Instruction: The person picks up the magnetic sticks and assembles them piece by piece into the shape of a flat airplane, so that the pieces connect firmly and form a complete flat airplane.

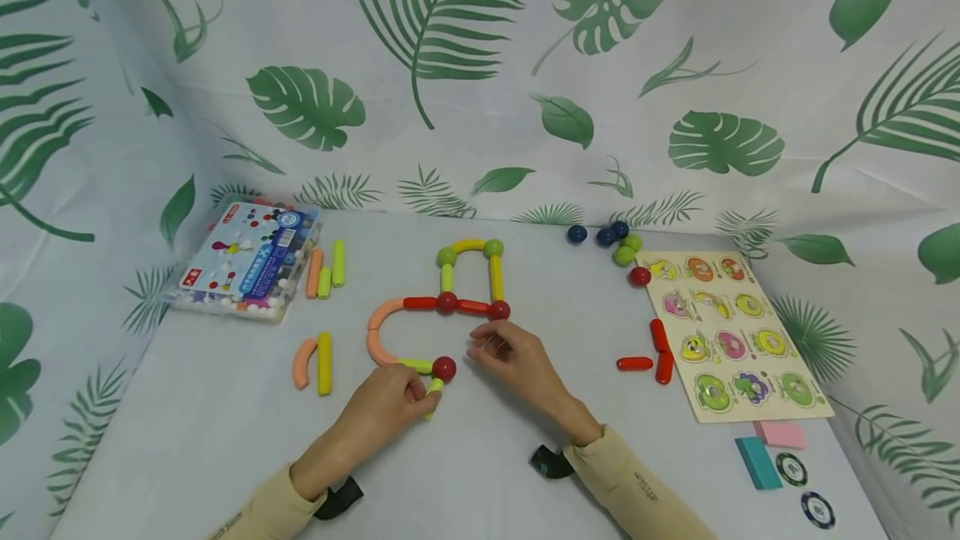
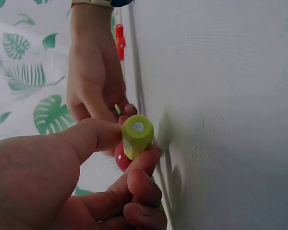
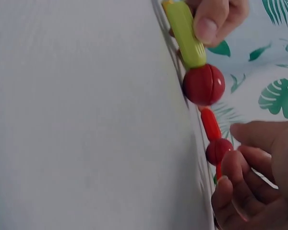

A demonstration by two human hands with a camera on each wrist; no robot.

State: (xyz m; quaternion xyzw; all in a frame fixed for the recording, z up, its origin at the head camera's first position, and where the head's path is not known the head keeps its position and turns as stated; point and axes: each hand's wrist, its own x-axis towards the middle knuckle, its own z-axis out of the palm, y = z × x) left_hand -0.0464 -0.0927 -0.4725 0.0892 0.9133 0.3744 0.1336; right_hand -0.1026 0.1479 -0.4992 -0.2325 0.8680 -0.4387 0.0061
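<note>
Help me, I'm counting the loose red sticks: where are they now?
In the head view, three red sticks lie right of centre on the table, against the left edge of the fruit puzzle board.

Glossy plastic red ball (image 3: pixel 204 84); smooth plastic yellow-green stick (image 2: pixel 137 136); matt cloth table (image 1: pixel 187 407).

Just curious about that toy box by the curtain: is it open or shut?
Shut, it seems: the toy box lies flat with its printed lid on top and pieces showing inside its clear sides.

Tabletop play corner — leaf-print backdrop (image 1: pixel 480 65), fruit puzzle board (image 1: pixel 731 332)
</note>
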